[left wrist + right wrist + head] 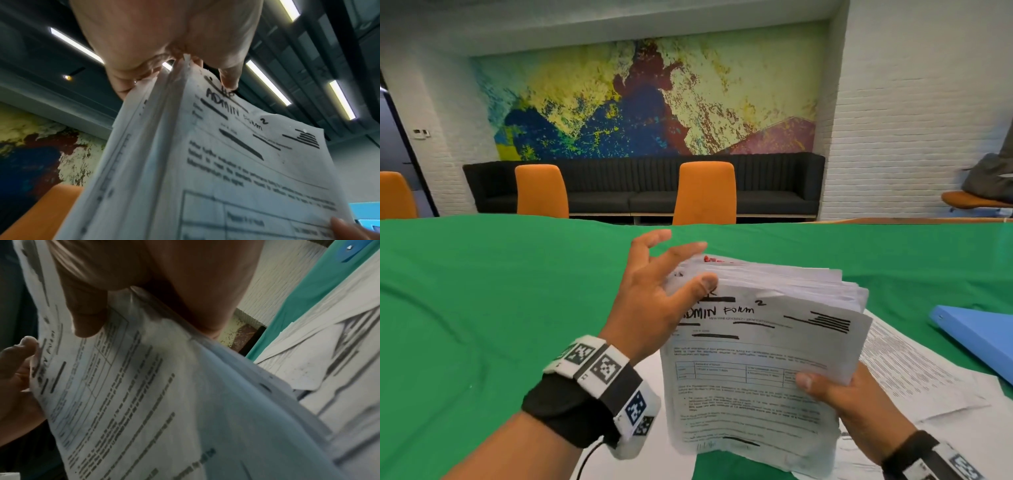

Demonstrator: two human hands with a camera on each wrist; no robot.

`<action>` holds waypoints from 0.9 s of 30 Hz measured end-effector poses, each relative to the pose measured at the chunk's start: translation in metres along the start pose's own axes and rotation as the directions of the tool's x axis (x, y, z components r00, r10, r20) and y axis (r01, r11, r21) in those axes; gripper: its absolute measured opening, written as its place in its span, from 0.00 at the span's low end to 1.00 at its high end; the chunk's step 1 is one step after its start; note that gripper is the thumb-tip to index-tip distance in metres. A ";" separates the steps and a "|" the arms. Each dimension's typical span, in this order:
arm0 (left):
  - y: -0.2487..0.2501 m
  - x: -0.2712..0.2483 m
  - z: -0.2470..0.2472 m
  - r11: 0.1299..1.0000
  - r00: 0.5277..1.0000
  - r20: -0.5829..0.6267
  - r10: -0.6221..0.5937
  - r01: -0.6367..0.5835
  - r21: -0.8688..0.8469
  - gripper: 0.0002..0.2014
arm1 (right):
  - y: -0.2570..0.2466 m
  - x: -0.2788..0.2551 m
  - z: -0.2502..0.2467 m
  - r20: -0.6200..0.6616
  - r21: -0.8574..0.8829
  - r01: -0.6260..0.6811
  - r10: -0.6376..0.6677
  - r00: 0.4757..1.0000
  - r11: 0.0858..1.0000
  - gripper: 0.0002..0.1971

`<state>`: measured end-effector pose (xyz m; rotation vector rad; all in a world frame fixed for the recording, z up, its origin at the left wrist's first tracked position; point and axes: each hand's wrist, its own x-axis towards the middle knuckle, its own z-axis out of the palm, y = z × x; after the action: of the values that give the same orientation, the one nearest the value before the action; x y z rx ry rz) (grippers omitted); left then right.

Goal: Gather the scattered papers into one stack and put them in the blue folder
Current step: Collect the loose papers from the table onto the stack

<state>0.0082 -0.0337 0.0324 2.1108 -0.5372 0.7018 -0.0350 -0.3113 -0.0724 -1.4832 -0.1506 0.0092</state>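
Note:
A thick stack of printed papers (756,363) with "ADMIN FORM 2" handwritten on its top sheet is held up above the table by both hands. My left hand (688,270) pinches its upper left corner, thumb on top and fingers spread behind. My right hand (835,394) grips the lower right edge, thumb on the top sheet. The left wrist view has the stack (226,162) wedged between thumb and fingers of that hand (164,40). The right wrist view shows the right hand (164,280) clamped on the stack (144,394). The blue folder (976,332) lies closed at the right.
Several loose printed sheets (914,373) lie on the green tablecloth (500,308) under and to the right of the stack, reaching toward the folder. Orange chairs (705,192) and a dark sofa stand beyond the table's far edge.

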 end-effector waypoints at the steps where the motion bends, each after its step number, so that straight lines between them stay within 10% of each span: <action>1: -0.001 0.000 0.001 1.000 1.000 -0.015 -0.006 0.005 -0.024 0.22 | 0.001 -0.001 0.000 -0.003 0.004 0.003 -0.003 1.000 1.000 0.27; 5: -0.010 -0.010 0.002 0.949 0.996 -0.056 -0.064 0.044 -0.312 0.32 | 0.007 -0.003 -0.001 -0.027 -0.003 0.030 -0.030 0.999 1.000 0.26; 10: -0.035 -0.029 0.016 0.638 0.954 0.205 -0.220 0.299 -0.709 0.61 | 0.011 -0.004 -0.003 -0.124 0.126 0.033 -0.017 0.992 0.991 0.20; 18: -0.025 -0.047 0.040 0.623 0.927 0.299 -0.225 0.373 -0.688 0.54 | 0.006 -0.005 0.004 -0.027 -0.035 -0.019 0.018 0.999 0.999 0.18; 23: -0.025 -0.035 0.025 0.709 0.945 0.150 -0.291 0.318 -0.630 0.38 | -0.007 -0.002 0.000 -0.153 -0.309 0.056 -0.108 0.982 0.949 0.10; 27: -0.067 -0.019 -0.012 0.818 0.863 0.052 -0.503 0.495 -0.293 0.23 | -0.013 0.006 -0.028 -0.309 -0.236 -0.057 -0.019 0.951 0.970 0.07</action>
<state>0.0301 0.0163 -0.0123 1.8356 -0.0467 0.3194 -0.0276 -0.3394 -0.0611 -1.7095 0.1224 -0.2339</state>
